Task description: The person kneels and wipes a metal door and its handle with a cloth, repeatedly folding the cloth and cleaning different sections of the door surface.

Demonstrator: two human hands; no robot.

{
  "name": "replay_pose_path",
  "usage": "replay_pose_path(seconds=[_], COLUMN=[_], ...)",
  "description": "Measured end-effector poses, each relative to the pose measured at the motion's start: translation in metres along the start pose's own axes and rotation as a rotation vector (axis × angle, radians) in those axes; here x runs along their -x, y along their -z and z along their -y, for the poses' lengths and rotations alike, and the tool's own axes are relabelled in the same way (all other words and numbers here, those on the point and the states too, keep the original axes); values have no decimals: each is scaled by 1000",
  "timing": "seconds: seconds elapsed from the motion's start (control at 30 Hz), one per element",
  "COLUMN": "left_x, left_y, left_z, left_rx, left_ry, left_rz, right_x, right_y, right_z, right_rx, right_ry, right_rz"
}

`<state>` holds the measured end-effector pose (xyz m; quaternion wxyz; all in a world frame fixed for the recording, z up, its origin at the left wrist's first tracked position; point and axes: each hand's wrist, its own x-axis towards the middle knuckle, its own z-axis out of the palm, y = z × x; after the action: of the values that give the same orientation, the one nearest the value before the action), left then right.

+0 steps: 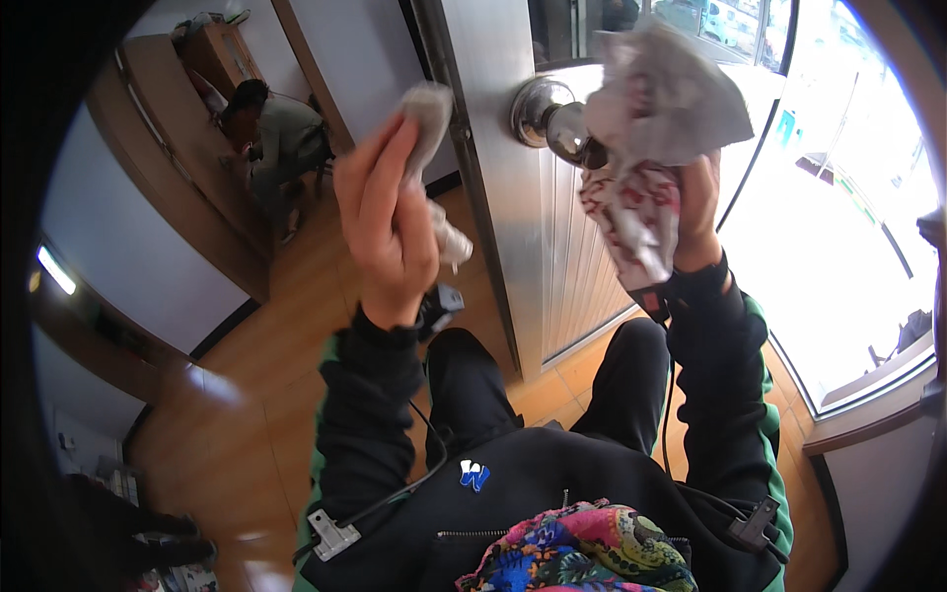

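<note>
My left hand (392, 214) is raised left of the door's edge, its fingers closed on a greyish-white cloth (429, 122); part of the cloth hangs below the palm. My right hand (699, 214) holds a crumpled white cloth with red marks (636, 214), which bunches up above the fingers and hangs down beside the wrist. Most of the right fingers are hidden behind it. The round metal doorknob (570, 133) is just left of this cloth, partly covered by it; whether they touch, I cannot tell. The knob sits on a silvery metal door (503, 185).
A person (285, 140) sits bent forward in the room at the left, beside a wooden cabinet (222, 55). Outside the glass at the right stands a broom (817, 163). Tiled floor (244, 422) lies below. Cables run along both my sleeves.
</note>
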<state>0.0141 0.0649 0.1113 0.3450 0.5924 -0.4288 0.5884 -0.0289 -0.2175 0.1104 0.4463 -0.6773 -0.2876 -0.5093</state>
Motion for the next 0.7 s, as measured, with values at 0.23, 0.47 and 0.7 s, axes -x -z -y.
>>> replay_pose_path(seconds=[0.23, 0.47, 0.7], left_x=[-82, -10, 100], left_y=[-39, -44, -40], left_z=[-15, -17, -41], left_rx=[-367, -533, -411], left_ry=[-451, -333, -234], left_rz=[118, 325, 602], right_x=[-10, -13, -9], right_y=[-33, -22, -27], right_z=[7, -22, -23], right_rx=[-580, 438, 377], right_ry=[-423, 583, 558], right_rz=[-178, -139, -115])
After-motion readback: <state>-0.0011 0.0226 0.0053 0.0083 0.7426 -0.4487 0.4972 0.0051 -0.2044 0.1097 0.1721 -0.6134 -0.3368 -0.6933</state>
